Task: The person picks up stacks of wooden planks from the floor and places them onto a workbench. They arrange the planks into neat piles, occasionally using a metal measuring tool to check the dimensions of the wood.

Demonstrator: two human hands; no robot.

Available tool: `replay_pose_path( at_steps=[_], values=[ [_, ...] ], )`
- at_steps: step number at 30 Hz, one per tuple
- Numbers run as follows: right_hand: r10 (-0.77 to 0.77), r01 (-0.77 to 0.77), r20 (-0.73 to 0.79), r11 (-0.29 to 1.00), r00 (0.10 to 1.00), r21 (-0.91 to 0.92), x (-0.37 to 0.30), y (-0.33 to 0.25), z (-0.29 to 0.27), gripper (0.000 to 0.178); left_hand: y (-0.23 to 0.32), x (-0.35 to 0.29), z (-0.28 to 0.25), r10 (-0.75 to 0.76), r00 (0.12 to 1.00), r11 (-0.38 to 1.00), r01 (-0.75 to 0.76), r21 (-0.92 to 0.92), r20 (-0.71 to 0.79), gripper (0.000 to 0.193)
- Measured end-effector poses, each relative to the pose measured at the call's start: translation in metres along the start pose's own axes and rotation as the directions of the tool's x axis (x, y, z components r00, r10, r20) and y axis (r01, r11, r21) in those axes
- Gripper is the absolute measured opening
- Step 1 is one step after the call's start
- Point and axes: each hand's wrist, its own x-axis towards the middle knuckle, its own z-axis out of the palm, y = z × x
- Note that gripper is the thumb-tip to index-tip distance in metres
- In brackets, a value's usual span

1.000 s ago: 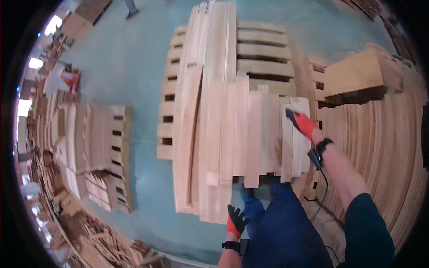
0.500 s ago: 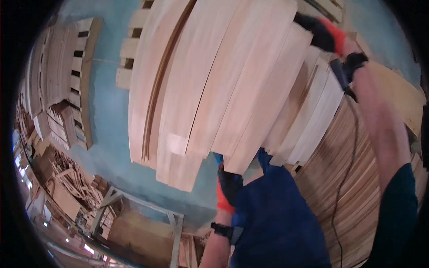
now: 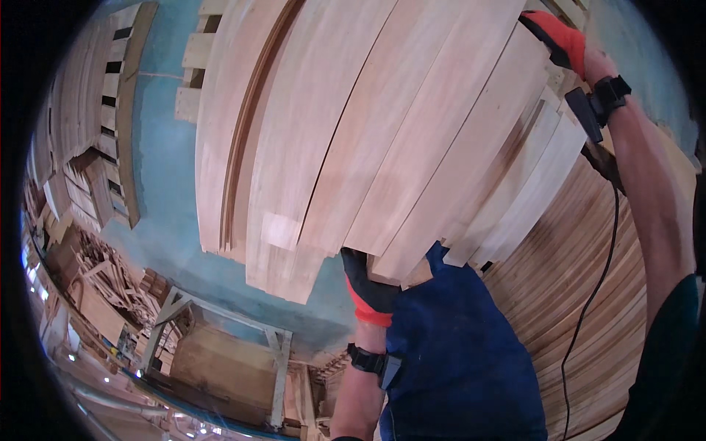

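Observation:
Pale wooden boards (image 3: 323,147) lie side by side in a broad stack in front of me, their near ends uneven. My left hand (image 3: 369,288), in a black and red glove, is closed at the near end of a board (image 3: 460,169) on the right side of the stack; its fingertips are partly hidden by the wood. At that board's far end, my right hand (image 3: 557,42) in a matching glove curls over the edge, thumb side partly out of sight. Black devices are strapped to both wrists.
Further right lies another stack of darker, narrow strips (image 3: 566,272), with a black cable (image 3: 588,331) hanging across it. Loaded pallets (image 3: 125,110) stand on the blue-green floor (image 3: 165,162) at left. A wooden frame (image 3: 220,316) and scrap wood (image 3: 110,272) occupy the lower left.
My view has shifted slightly, and the boards appear larger. Both hands remain at the board's ends; the right hand sits further right in view, and the left hand has turned around the near end.

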Motion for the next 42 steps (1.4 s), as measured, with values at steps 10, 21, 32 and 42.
replay_pose_path(
  at_steps=[10, 21, 32, 42],
  values=[
    [0.067, -0.062, -0.064, 0.995, 0.996, 0.076, -0.031, 0.009, 0.018, 0.052, -0.003, -0.01, 0.005, -0.058, 0.998, 0.997, 0.06, 0.047, -0.031, 0.056],
    [0.477, -0.383, -0.006, 0.714, 0.879, 0.586, -0.115, -0.091, 0.047, 0.054, -0.026, -0.042, -0.03, -0.258, 0.955, 0.964, 0.244, -0.105, -0.149, 0.054],
    [0.591, -0.29, -0.017, 0.421, 0.806, 0.859, -0.161, -0.09, 0.12, 0.071, -0.026, -0.013, -0.056, -0.123, 0.991, 0.967, 0.131, 0.22, -0.053, 0.057],
    [0.656, -0.432, -0.03, 0.531, 0.754, 0.729, -0.21, -0.163, 0.131, 0.075, -0.013, -0.04, -0.085, -0.213, 0.977, 0.977, 0.212, 0.012, 0.019, 0.054]
  ],
)
